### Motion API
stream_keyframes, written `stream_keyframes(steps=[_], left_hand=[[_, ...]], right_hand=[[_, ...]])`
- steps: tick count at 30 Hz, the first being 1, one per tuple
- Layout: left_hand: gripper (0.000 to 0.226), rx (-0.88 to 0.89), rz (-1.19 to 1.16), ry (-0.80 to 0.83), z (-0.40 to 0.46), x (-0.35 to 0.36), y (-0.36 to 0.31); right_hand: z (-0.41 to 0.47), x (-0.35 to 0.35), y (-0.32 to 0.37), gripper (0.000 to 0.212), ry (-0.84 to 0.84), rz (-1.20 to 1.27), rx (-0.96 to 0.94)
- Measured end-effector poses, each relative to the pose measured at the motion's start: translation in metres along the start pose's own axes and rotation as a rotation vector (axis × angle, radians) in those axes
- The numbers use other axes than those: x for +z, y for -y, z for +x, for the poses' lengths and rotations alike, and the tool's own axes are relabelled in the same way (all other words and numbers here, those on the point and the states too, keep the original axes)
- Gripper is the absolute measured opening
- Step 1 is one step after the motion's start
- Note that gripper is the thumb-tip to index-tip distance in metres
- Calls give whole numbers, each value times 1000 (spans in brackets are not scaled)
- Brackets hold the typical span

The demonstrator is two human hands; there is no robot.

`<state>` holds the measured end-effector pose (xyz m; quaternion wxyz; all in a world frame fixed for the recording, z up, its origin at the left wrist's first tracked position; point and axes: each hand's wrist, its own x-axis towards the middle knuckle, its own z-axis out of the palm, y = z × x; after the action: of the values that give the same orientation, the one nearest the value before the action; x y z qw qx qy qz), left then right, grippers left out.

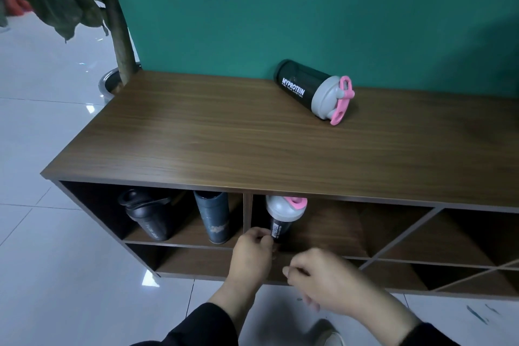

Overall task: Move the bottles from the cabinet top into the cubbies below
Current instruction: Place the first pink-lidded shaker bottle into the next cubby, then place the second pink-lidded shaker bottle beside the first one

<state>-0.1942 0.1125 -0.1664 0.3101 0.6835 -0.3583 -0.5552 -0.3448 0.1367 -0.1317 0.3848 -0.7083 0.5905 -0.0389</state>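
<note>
A dark shaker bottle with a grey lid and pink cap (311, 90) lies on its side at the back of the wooden cabinet top (196, 135), near the green wall. A second grey-and-pink shaker bottle (283, 213) stands upright in the upper middle cubby. My left hand (251, 254) grips that bottle's lower body at the cubby's front edge. My right hand (323, 281) hovers just to the right and lower, blurred, fingers loosely apart and holding nothing. The upper left cubby holds a black shaker bottle (147, 215) and a tall dark blue bottle (213, 216).
Diagonal-divided cubbies (421, 241) fill the cabinet's right side. A lower shelf row (191, 261) runs beneath the upper cubbies. A potted plant (118, 36) stands at the cabinet's left rear corner. White glossy floor tiles (56, 261) surround the cabinet.
</note>
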Motion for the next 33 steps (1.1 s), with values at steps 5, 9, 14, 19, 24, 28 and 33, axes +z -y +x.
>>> stream_keyframes(steps=[5,9,14,19,24,28,33], left_hand=[[21,-7,-85,56,-18,-9,-12],[18,-1,-140,77,-26,-14,-18],[22,34,-141,108,-25,-15,-23],[20,57,-138,136,-23,-16,-26],[19,57,-145,148,-18,-15,-23],[21,68,-163,132,-19,-16,-23],[26,135,-465,124,-42,-28,-33]], right_hand=[[-19,-83,46,30,-743,334,-177],[44,-152,47,51,-997,485,-98],[125,-183,26,120,-882,527,71],[163,-185,36,122,-920,565,41],[170,-182,43,86,-1060,540,50],[144,-168,48,80,-1212,600,-89],[65,-132,57,82,-1175,596,-364]])
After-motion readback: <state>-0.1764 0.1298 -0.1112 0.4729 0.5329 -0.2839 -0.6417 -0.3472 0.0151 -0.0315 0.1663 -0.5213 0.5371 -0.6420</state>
